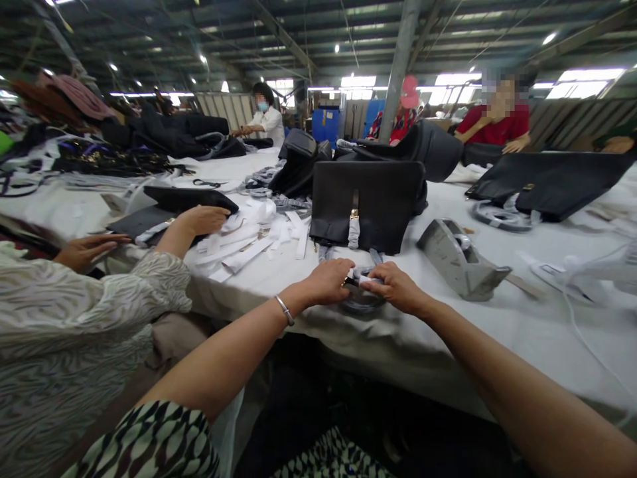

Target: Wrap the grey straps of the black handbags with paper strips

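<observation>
At the near edge of the white-covered tabletop [527,325], directly in front of me, a coiled strap [364,307] in clear-looking wrapping lies between and just under my two hands. My left hand [329,282] comes at it from the left, fingers bent down and nearly closed, pinching a dark piece of the strap beside a small gold-toned fitting. My right hand [395,287] meets it from the other side, thumb and fingers nearly together on a pale, wrapped stretch; its curled fingers partly hide what they grip. My hands are close together, and the lower curve of the coil shows below them, near the edge.

Just beyond my fingers stands a black handbag [388,199], upright with its front toward me, its gold-toned clasp [353,214] above a white-wrapped tab. More black bags [398,149] are heaped behind it. A gray tape dispenser [462,262] sits to the right of my right hand, apart from it. Left of the handbag, white paper strips [249,242] lie in a loose pile. Farther left, a co-worker's hands [204,220] are at another black bag [192,197]. I wear a silver-colored bracelet [284,310] on my left wrist.
</observation>
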### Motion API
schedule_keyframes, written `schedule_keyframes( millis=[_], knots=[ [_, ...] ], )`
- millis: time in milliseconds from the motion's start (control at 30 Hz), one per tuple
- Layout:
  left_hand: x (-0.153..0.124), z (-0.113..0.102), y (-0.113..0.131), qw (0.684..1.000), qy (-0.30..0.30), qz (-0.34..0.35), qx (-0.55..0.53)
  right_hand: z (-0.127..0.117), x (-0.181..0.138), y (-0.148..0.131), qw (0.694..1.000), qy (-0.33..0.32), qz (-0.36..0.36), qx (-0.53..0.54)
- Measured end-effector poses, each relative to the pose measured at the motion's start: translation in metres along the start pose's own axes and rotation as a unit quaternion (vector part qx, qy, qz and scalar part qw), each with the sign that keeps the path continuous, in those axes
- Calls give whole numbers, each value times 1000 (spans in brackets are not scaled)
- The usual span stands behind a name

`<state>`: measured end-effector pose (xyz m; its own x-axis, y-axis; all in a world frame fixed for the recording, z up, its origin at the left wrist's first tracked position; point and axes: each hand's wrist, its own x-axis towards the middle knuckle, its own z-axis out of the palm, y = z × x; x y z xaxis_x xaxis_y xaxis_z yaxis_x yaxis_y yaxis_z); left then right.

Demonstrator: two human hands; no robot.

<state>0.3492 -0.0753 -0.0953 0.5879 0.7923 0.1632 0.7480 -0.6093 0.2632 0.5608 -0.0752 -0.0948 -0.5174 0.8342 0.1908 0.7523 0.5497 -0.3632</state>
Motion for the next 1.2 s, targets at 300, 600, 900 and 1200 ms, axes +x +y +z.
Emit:
schedule_keyframes(
  millis=[300, 600, 900, 1200],
  knots=[
    [-11, -14, -9, 995, -39, 58, 77, 14, -1, 15, 987, -13, -158, 2],
    [-20, 5, 14, 988, 61, 141, -15, 8, -5, 20, 979, -93, -180, 11],
    [-26, 46, 7, 982, 123, 122, -74, 9, -31, 28, 989, 100, -85, 62],
    [-25, 37, 9, 985, 95, 127, -75, -3, -25, 35, 995, 17, -82, 61]
  ],
)
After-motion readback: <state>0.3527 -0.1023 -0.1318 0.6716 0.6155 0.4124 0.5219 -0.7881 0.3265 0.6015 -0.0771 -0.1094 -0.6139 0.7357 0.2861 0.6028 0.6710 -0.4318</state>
